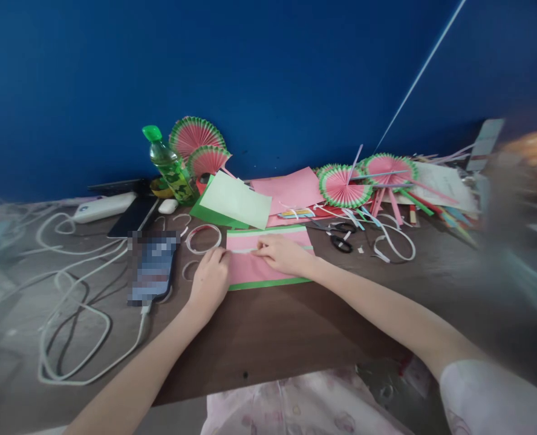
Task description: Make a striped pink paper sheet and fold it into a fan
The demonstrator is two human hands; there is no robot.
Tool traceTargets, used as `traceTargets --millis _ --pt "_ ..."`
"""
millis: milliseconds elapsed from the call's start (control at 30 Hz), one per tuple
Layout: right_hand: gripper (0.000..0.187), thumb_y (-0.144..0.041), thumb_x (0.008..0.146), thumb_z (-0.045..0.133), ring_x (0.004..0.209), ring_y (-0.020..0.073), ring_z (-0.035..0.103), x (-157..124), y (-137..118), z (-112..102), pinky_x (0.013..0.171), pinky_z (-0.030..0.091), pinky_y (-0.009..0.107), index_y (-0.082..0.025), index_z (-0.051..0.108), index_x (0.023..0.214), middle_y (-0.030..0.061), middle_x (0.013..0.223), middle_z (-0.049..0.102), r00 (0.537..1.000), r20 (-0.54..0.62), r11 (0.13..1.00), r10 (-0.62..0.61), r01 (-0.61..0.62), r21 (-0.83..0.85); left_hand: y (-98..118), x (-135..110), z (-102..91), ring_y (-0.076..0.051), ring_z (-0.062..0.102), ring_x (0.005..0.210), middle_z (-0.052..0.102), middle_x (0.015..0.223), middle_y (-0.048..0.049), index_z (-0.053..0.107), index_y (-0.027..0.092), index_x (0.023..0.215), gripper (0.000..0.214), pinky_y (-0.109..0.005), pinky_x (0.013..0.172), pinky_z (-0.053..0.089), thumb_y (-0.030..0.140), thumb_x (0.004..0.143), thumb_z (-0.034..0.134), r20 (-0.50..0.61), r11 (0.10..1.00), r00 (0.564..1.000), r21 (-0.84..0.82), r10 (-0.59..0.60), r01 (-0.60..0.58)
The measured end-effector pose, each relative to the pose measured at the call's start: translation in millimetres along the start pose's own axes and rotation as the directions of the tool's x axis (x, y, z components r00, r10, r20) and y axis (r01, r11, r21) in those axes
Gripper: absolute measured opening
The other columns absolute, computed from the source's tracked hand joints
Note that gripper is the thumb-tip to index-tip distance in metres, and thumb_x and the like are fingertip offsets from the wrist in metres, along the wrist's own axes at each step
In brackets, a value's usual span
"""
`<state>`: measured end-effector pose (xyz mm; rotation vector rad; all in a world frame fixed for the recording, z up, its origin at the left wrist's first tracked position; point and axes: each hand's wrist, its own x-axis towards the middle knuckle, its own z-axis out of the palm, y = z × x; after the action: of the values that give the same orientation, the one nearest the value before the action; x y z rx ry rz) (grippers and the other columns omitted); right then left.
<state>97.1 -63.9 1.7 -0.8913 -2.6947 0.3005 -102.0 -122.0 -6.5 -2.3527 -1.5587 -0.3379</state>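
A pink paper sheet with green and white edges (268,272) lies flat on the brown table (273,338) in front of me. My left hand (210,279) rests on its left edge, fingers curled and pressing down on the paper. My right hand (283,254) lies on the sheet's upper middle, fingertips pinched on a fold line in the pink paper. Both forearms reach in from the bottom of the view.
A phone (153,267) on a white cable (73,326) lies left of my left hand. Behind the sheet are scissors (338,235), white paper rings (204,238), loose green and pink sheets (236,202), folded watermelon fans (344,186), a green bottle (169,164) and a white power bank (103,207).
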Motion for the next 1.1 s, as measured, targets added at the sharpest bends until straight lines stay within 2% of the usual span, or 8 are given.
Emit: traceTargets --millis 133,300,533,767,833,900,1000,1100 --pt "0.028 -0.014 0.086 0.043 0.077 0.0152 0.05 1.1 -0.2 -1.6 0.071 0.037 0.029 -0.016 0.068 0.099 0.0074 0.086 0.06 1.0 -0.003 1.0 -0.002 0.002 0.005 -0.8 -0.1 4.1 -0.026 0.052 0.099 0.059 0.107 -0.0171 0.057 0.003 0.113 0.04 -0.036 0.091 0.042 0.003 0.078 0.037 -0.055 0.999 0.998 -0.013 0.035 -0.036" --pt "0.029 -0.02 0.089 0.041 0.074 0.0151 0.049 2.9 -3.7 0.5 0.069 0.036 0.029 -0.015 0.067 0.1 0.0075 0.084 0.059 0.999 -0.035 0.999 0.004 -0.006 -0.042 3.7 -0.5 9.3 -0.024 0.057 0.094 0.063 0.105 -0.0137 0.06 0.009 0.11 0.039 -0.036 0.086 0.045 0.004 0.079 0.037 0.046 0.996 0.996 -0.058 0.074 -0.071" --pt "0.03 -0.02 0.09 0.039 0.076 0.0156 0.05 3.4 -7.3 4.3 0.071 0.035 0.031 -0.015 0.067 0.099 0.0083 0.089 0.06 0.999 -0.016 0.996 0.028 -0.03 -0.088 4.0 -0.4 10.7 -0.023 0.056 0.094 0.061 0.103 -0.0148 0.059 0.009 0.111 0.042 -0.036 0.087 0.046 0.003 0.076 0.036 0.043 0.985 0.999 -0.17 -0.001 0.009" --pt "0.027 -0.013 0.084 0.044 0.079 0.0155 0.054 3.6 -7.4 -9.1 0.073 0.038 0.028 -0.014 0.07 0.091 0.008 0.088 0.064 0.995 0.026 0.994 0.097 -0.098 0.056 -8.1 9.3 -1.3 -0.022 0.054 0.098 0.06 0.105 -0.0119 0.059 0.011 0.101 0.034 -0.035 0.09 0.043 0.007 0.08 0.033 0.053 0.935 0.994 -0.339 -0.094 0.106" --pt "0.026 -0.012 0.082 0.046 0.078 0.0154 0.056 3.8 -3.1 -15.3 0.071 0.039 0.027 -0.016 0.07 0.088 0.0067 0.086 0.065 0.991 0.053 0.981 0.122 -0.129 0.146 -18.6 14.6 -7.2 -0.023 0.053 0.098 0.06 0.102 -0.0115 0.058 0.012 0.099 0.03 -0.035 0.09 0.042 0.008 0.08 0.034 0.04 0.942 0.988 -0.298 -0.148 0.153" --pt "0.024 -0.015 0.081 0.047 0.076 0.0156 0.057 4.0 1.4 -23.0 0.067 0.04 0.027 -0.018 0.071 0.085 0.0049 0.083 0.067 0.984 0.106 0.957 0.142 -0.164 0.24 -29.1 19.8 -11.1 -0.027 0.053 0.099 0.06 0.1 -0.0137 0.056 0.011 0.096 0.023 -0.039 0.088 0.042 0.013 0.079 0.04 0.073 0.963 0.976 -0.16 -0.207 0.217" --pt "0.022 -0.021 0.08 0.049 0.072 0.0155 0.058 4.0 5.9 -36.7 0.064 0.04 0.026 -0.019 0.07 0.084 0.0034 0.081 0.069 0.972 0.171 0.92 0.158 -0.208 0.332 -39.0 26.2 -13.7 -0.03 0.053 0.099 0.059 0.097 -0.015 0.055 0.012 0.09 0.016 -0.041 0.084 0.042 0.019 0.078 0.046 0.201 0.963 0.944 -0.011 -0.262 0.27" --pt "0.023 -0.026 0.081 0.049 0.076 0.0154 0.059 3.7 9.0 -50.8 0.065 0.041 0.025 -0.018 0.07 0.086 0.0038 0.086 0.069 0.972 0.149 0.901 0.182 -0.225 0.37 -40.4 29.9 -19.4 -0.029 0.055 0.096 0.061 0.092 -0.0134 0.052 0.016 0.08 0.01 -0.038 0.079 0.042 0.018 0.08 0.042 0.287 0.959 0.92 -0.013 -0.269 0.284"
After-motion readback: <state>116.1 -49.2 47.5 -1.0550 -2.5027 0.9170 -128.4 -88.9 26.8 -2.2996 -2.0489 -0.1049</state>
